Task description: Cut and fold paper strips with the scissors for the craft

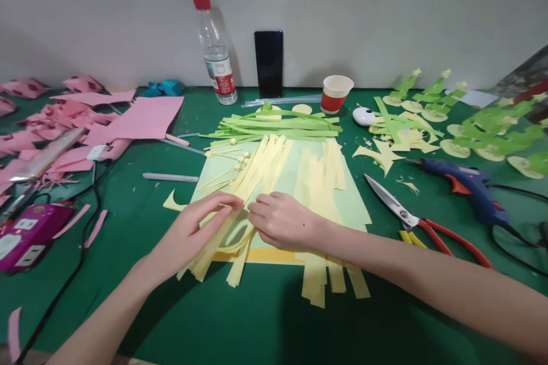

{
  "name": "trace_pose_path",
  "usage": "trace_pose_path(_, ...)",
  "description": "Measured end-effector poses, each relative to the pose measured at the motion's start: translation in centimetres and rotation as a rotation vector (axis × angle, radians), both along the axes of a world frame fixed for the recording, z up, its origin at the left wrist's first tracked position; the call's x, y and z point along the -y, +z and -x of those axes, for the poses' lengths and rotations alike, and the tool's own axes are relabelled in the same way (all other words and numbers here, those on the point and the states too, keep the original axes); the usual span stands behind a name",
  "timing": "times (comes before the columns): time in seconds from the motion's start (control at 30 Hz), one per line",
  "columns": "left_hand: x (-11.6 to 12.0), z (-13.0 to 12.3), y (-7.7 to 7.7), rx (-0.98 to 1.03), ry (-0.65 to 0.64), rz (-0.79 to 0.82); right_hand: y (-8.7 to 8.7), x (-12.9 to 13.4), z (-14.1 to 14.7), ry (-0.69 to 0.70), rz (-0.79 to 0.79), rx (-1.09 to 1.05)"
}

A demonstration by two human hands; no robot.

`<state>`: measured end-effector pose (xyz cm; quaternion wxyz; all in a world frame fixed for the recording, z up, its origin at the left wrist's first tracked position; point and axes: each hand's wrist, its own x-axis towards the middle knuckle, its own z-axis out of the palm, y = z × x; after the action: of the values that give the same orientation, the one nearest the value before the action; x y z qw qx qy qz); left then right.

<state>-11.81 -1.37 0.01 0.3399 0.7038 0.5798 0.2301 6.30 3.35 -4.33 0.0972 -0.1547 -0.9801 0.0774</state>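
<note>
Pale yellow paper strips point(259, 168) lie lengthwise over light green sheets point(295, 168), with a second bunch of strips point(319, 199) to the right. Over the first bunch, my left hand point(203, 225) has thumb and fingers pinched close around the end of a thin piece too small to make out. My right hand point(280, 219) is curled just beside it, its fingertips hidden, and a looped yellow strip point(233, 246) hangs beneath. Small folded yellow pieces point(244, 161) rest left of the strips. Green strips point(278, 127) lie crosswise behind.
Red-handled scissors point(405, 214) and a blue glue gun point(471, 185) lie right. At the back stand a bottle point(218, 68), a phone point(269, 63) and a paper cup point(336, 94). Left are pink paper point(145, 117), a purple power strip point(36, 234) and a black cable point(81, 262).
</note>
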Motion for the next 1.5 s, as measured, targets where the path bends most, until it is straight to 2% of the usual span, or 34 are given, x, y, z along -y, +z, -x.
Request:
trace_pose_path(0.17, -0.3, -0.7, -0.2, -0.017, -0.041, 0.094, -0.3, -0.3, 0.0, -0.009, 0.085, -0.071)
trace_pose_path(0.27, -0.3, -0.3, -0.3, 0.118, 0.029, 0.087, 0.1, -0.9, -0.1, -0.032, 0.186, -0.153)
trace_pose_path(0.37, -0.3, 0.2, -0.3, 0.268, 0.189, -0.015, 1.4, -2.0, -0.4, -0.151, 0.326, -0.296)
trace_pose_path(0.43, -0.2, 0.5, -0.5, 0.229, 0.243, -0.132, 2.7, -2.9, -0.8, -0.266, 0.439, -0.412)
trace_pose_path(0.5, 0.0, 0.5, -0.7, 0.154, 0.23, -0.213, 4.0, -3.9, -1.3, -0.383, 0.559, -0.522)
trace_pose_path(0.6, 0.3, 0.0, -1.0, 0.085, 0.057, -0.215, 5.4, -5.5, -2.2, -0.53, 0.723, -0.662)
trace_pose_path(0.67, 0.6, -0.5, -1.3, -0.016, -0.171, -0.22, 6.0, -6.7, -2.6, -0.599, 0.809, -0.747)
trace_pose_path(0.73, 0.7, -1.0, -1.6, -0.197, -0.4, -0.245, 6.5, -7.9, -2.9, -0.646, 0.861, -0.831)
trace_pose_path(0.77, 0.8, -1.1, -1.8, -0.3, -0.488, -0.257, 6.8, -8.5, -3.0, -0.663, 0.872, -0.867)
trace_pose_path(0.83, 0.8, -1.3, -2.2, -0.453, -0.586, -0.275, 7.6, -9.6, -3.1, -0.682, 0.87, -0.962)
trace_pose_path(1.0, 0.9, -1.2, -3.3, -0.594, -0.679, -0.359, 10.8, -11.7, -3.4, -0.693, 0.756, -1.173)
trace_pose_path(1.13, 0.8, -1.2, -3.4, -0.636, -0.632, -0.402, 12.5, -12.6, -3.8, -0.751, 0.637, -1.208)
trace_pose_path(1.33, 0.5, -1.0, -2.9, -0.617, -0.534, -0.363, 12.9, -13.1, -4.3, -0.79, 0.601, -1.245)
trace_pose_path(1.5, 0.8, -0.6, -4.5, -0.635, -0.386, -0.413, 13.0, -12.9, -4.5, -0.83, 0.632, -1.261)
